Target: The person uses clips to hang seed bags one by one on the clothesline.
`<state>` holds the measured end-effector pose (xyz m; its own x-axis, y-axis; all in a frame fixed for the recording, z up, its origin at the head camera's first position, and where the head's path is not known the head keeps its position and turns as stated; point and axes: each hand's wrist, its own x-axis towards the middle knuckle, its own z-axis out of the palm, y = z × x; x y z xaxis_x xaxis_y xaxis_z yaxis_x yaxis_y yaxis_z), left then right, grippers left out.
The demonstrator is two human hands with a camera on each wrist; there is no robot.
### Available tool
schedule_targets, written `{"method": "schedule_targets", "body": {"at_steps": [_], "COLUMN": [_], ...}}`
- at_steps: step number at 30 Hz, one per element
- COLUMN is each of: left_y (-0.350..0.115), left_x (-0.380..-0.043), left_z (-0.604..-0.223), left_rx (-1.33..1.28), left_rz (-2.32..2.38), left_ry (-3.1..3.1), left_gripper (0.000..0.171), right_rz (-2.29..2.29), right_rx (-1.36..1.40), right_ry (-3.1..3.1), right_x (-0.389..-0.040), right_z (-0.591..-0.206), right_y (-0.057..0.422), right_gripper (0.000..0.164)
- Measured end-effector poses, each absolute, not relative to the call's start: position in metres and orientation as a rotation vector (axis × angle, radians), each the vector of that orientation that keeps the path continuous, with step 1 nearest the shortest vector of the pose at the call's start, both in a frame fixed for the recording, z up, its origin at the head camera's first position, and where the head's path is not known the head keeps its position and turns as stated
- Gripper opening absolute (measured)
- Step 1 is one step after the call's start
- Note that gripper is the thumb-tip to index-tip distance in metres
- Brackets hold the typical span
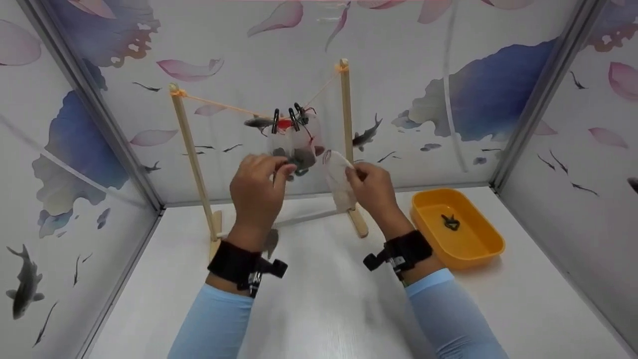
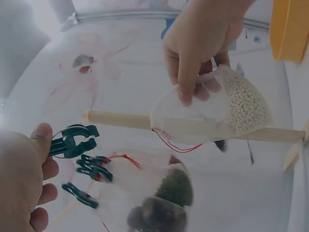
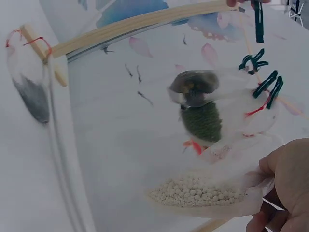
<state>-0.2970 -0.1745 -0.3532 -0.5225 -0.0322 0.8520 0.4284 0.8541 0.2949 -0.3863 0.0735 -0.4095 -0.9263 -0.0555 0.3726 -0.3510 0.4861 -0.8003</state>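
Note:
My left hand (image 1: 259,187) pinches a dark green spring clip (image 2: 72,141) between thumb and fingers, its jaws facing the hanging bags. On the right, my other hand (image 1: 374,189) grips a sheer white drawstring bag (image 3: 198,193) of small white beads by its fabric, with a red string (image 2: 176,146) at its mouth. Between the hands, other sheer bags (image 1: 299,149) hang from an orange cord (image 1: 224,105), held by several green clips (image 3: 268,89). Dark grey pieces (image 3: 195,87) and something green (image 3: 203,123) show through them.
Wooden posts (image 1: 192,159) (image 1: 346,114) hold up the sagging cord. A yellow-orange tray (image 1: 466,242) with green clips (image 1: 451,222) stands on the right of the white table. Another sheer bag with dark contents (image 3: 31,92) lies on the table, mostly behind my left wrist in the head view.

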Motion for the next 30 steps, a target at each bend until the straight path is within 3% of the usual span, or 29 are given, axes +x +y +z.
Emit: {"method": "schedule_targets", "body": {"at_steps": [6, 14, 30], "left_y": [-0.156, -0.151, -0.133], "left_x": [-0.344, -0.398, -0.424], "left_z": [-0.287, -0.236, -0.217], "left_rx": [-0.260, -0.108, 0.076], "left_rz": [-0.509, -0.439, -0.513], "left_ry": [-2.106, -2.264, -2.442], "left_gripper": [0.040, 0.040, 0.035], "right_rz": [1.322, 1.246, 1.222], "right_rx": [0.305, 0.273, 0.278], "right_ry": [-2.359, -2.331, -2.335], "right_x": [-0.403, -0.427, -0.444], "right_z": [-0.364, -0.329, -0.315], "right_y": [0.072, 0.059, 0.039], "right_gripper": [0.028, 0.027, 0.020]}}
